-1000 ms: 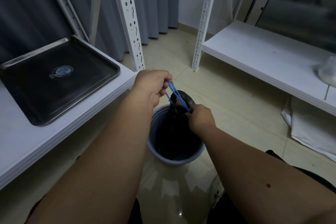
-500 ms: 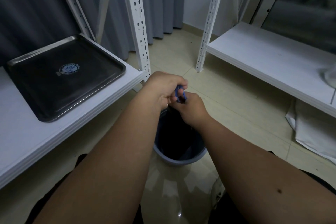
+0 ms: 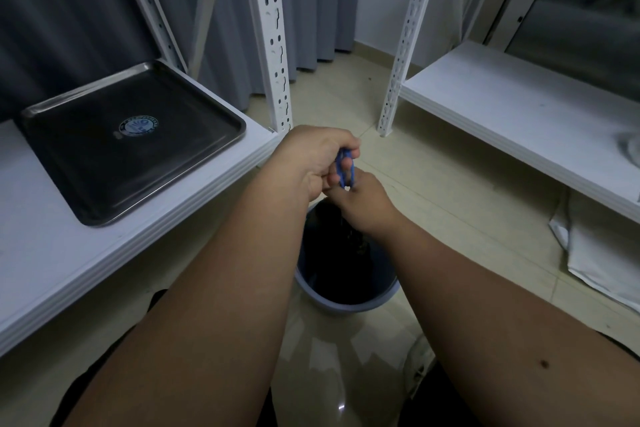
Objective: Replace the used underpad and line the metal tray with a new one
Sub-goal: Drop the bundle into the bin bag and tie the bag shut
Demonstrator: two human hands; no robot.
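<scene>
Within a second the left hand (image 3: 313, 163) and right hand (image 3: 363, 199) had drawn together above the bin (image 3: 346, 298), each grip clamped on the blue drawstring (image 3: 345, 172), knotting the bag shut while the metal tray (image 3: 131, 139) sat bare on the shelf (image 3: 69, 263), awaiting a fresh underpad.

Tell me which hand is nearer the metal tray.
Left. The left hand is just off the tray shelf's corner; the right hand is farther away, over the bin.

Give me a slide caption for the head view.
Both hands, left and right, tie a bag's blue drawstrings over the bin; bare metal tray waits on the shelf.
</scene>
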